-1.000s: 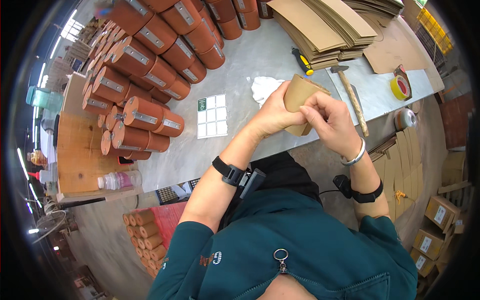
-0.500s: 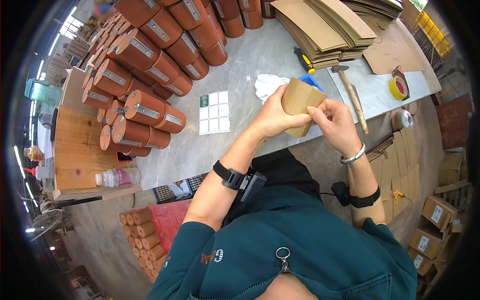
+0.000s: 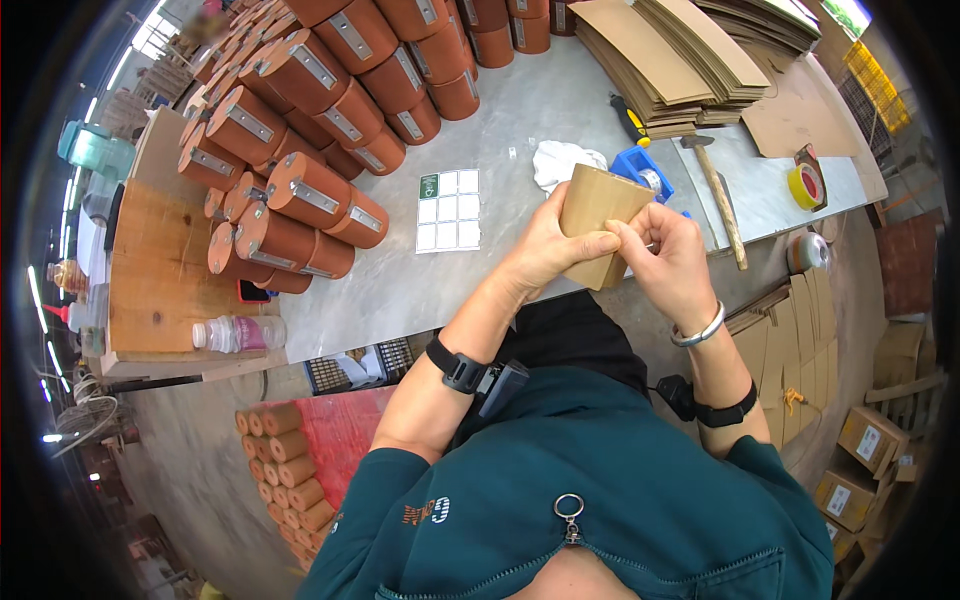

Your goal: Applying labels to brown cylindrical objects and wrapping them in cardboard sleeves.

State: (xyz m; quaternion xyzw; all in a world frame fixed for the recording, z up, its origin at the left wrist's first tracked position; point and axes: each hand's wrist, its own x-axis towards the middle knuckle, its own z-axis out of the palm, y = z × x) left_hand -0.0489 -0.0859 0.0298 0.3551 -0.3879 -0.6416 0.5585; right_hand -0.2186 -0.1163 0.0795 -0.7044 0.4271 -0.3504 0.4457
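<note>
- Head view: both hands meet above the near edge of a grey worktable [image 3: 520,120], at roughly 1 o'clock from picture centre.
- Left hand [image 3: 545,250] wraps the plain cardboard tube [image 3: 597,235] from the left; fingers curled closed round its wall, thumb lying across the front face.
- Right hand [image 3: 672,258] is at the tube's right side, fingers bent and pinched in against its edge; exactly what the fingertips grip is hidden.
- The tube stands tilted, upper end toward 12 o'clock, lower end over the table's near edge.
- Just behind the tube, at 12 o'clock of it: a white rag [image 3: 562,160] and a blue tray [image 3: 640,168].
- At 2 o'clock of the hands: a hammer [image 3: 716,190], with a yellow tape roll [image 3: 806,185] beyond it.
- At 9 o'clock of the hands: a sheet of white labels [image 3: 448,210] lying flat.
- At 10 to 11 o'clock: a stacked heap of brown labelled tubes [image 3: 300,190].
- At 1 o'clock, far side: a pile of flat cardboard sheets [image 3: 670,50].
</note>
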